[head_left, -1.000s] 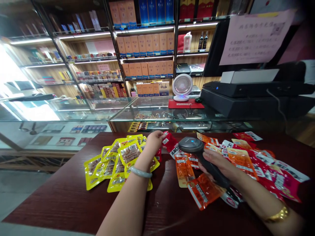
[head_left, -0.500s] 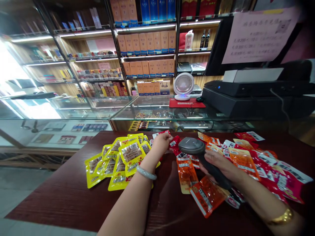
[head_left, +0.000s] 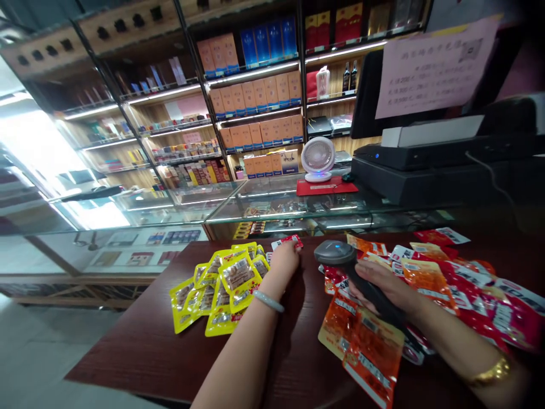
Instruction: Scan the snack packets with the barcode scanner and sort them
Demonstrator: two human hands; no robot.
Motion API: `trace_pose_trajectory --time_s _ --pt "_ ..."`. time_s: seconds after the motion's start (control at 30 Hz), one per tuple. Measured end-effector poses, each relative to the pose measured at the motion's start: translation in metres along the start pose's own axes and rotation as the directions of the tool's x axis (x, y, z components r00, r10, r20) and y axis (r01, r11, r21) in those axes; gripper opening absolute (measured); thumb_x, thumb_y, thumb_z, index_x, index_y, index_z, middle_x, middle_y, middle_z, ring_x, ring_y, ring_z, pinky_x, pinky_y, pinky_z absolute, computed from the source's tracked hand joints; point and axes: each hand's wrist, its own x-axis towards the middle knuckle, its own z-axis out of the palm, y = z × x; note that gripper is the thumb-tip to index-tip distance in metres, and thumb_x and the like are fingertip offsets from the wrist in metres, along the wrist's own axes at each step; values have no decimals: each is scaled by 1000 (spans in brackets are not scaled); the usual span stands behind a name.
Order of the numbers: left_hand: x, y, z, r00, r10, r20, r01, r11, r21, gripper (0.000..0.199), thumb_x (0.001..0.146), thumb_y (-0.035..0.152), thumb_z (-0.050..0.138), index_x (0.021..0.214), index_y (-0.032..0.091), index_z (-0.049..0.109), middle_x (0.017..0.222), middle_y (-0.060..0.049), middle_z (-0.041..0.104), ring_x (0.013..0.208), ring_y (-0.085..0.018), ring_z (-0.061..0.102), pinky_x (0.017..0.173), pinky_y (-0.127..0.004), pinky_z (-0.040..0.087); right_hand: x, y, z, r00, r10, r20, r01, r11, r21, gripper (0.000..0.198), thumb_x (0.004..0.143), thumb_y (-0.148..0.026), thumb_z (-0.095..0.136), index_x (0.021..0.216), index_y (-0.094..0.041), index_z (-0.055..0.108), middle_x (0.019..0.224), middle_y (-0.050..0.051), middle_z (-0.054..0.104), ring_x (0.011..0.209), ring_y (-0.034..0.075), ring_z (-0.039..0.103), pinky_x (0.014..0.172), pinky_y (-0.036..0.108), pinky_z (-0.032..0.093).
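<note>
My right hand (head_left: 383,284) is closed around the handle of a dark grey barcode scanner (head_left: 336,254), whose head points left above the table and shows a small blue light. At the table's far side, my left hand (head_left: 286,257) is closed at a red-and-white snack packet (head_left: 293,242); its fingertips are partly hidden. Yellow snack packets (head_left: 238,272) are heaped to the left of that hand. Beneath and in front of the scanner lie orange snack packets (head_left: 374,355) and a red packet (head_left: 332,278). More red, orange and pink packets (head_left: 464,295) spread out to the right.
The dark wooden table (head_left: 149,352) meets a glass display counter (head_left: 272,205) at its far edge. A small white fan (head_left: 318,157) stands on a red mat (head_left: 304,187). A monitor (head_left: 366,96) and a black cash drawer (head_left: 395,179) are at the right. Stocked shelves line the back wall.
The red packet between my left hand and the scanner has left that spot. My left hand is now at the red-and-white packet behind. The front orange packets have shifted, and the view has turned slightly.
</note>
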Motion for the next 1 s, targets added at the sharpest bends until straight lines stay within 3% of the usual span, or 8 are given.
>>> trace_pose_trajectory --time_s 0.2,0.3,0.4,0.47,0.6,0.83,1.0 --pt "39 -15 -9 993 -95 73 77 974 214 31 87 29 56 107 10 70 118 -25 66 114 -36 61 91 -42 48 9 14 -8 998 -6 57 4 999 34 41 85 -60 62 86 -20 54 54 -3 62 34 8 48 32 16 33" --pt "53 -25 -11 989 -121 85 95 959 265 46 74 40 72 108 9 67 123 -27 62 120 -39 56 93 -42 46 12 15 -7 998 2 55 -5 999 45 45 81 -63 66 89 -20 55 52 -4 62 32 8 47 31 16 34" --pt "58 -26 -16 994 -91 58 71 955 289 60 65 42 80 113 10 61 125 -25 62 123 -38 54 97 -39 43 13 10 -4 999 -21 41 18 998 61 47 78 -64 68 85 -20 54 50 -5 60 31 8 47 31 16 33" --pt "54 -20 -21 998 -54 29 43 957 287 55 72 38 75 116 13 56 121 -21 64 118 -32 58 93 -35 43 12 6 -4 999 -45 19 44 997 69 48 77 -65 67 81 -20 52 49 -5 60 31 8 47 30 16 34" --pt "34 -7 -31 996 84 -44 -76 984 163 32 84 33 63 111 20 52 104 -8 70 96 -23 66 77 -29 44 12 1 -9 994 -97 -41 99 993 60 48 79 -66 66 77 -20 50 49 -5 61 30 8 49 29 16 35" --pt "0 -13 -33 984 151 -96 -170 959 -228 29 74 32 73 93 22 52 85 2 66 79 -15 62 71 -24 44 7 -5 -11 991 -127 -49 130 991 44 48 81 -65 64 74 -19 52 47 -4 60 28 8 49 27 15 35" --pt "-15 -23 -35 977 177 -117 -201 951 -237 28 73 32 74 89 21 54 84 3 65 79 -14 61 72 -24 45 6 -2 -8 992 -126 -6 126 991 37 47 81 -64 64 76 -19 53 51 -3 62 29 8 50 28 15 35"
